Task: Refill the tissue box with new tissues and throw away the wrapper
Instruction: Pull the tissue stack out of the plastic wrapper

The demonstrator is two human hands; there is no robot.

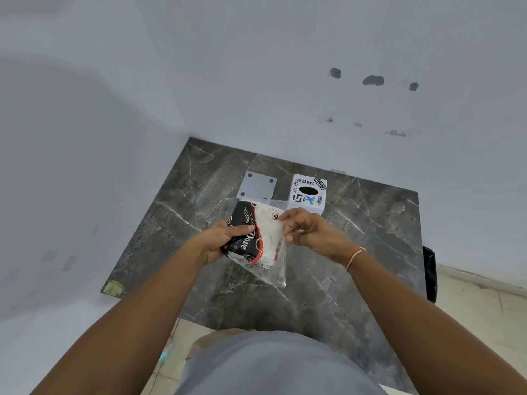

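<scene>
A black, red and clear tissue pack with white tissues inside is held above the dark marble table. My left hand grips the pack's black side. My right hand pinches the clear wrapper at its upper right edge. Loose clear plastic hangs below the pack. Behind it stands the white tissue box, covered in stickers, with a dark oval hole on top. Its flat grey base plate with four round spots lies to the left of the box.
The table sits in a corner between two pale walls. A black bag or bin hangs at the table's right edge. Pale floor tiles show to the right and below.
</scene>
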